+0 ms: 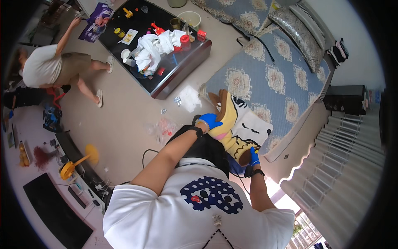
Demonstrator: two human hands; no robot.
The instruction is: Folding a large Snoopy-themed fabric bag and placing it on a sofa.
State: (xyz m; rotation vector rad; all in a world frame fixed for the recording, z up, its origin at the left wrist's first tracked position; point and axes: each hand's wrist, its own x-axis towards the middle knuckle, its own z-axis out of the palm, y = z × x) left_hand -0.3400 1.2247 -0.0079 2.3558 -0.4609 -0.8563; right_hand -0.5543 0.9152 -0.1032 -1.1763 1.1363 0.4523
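A soft cartoon-patterned cloth [234, 124] in yellow, white and brown lies partly over the near edge of the sofa seat or bed [236, 81], with its blue floral cover. It may be a mat or a garment; I cannot tell which. My left hand [210, 121], in a blue glove, grips its brown border on the left. My right hand [254, 156], also gloved in blue, holds the lower right part beside a brown end. The cloth bends between my hands, and its white part with black drawn lines rests towards the cover. My right fingers are partly hidden.
A dark low table [164, 74] holds crumpled white cloth [149, 51], a red bottle [185, 42] and cups. Clear plastic wrapping [164, 127] litters the floor. Another person [46, 65] stands at the left, holding a purple bag [98, 21]. Curtains [339, 162] hang at the right.
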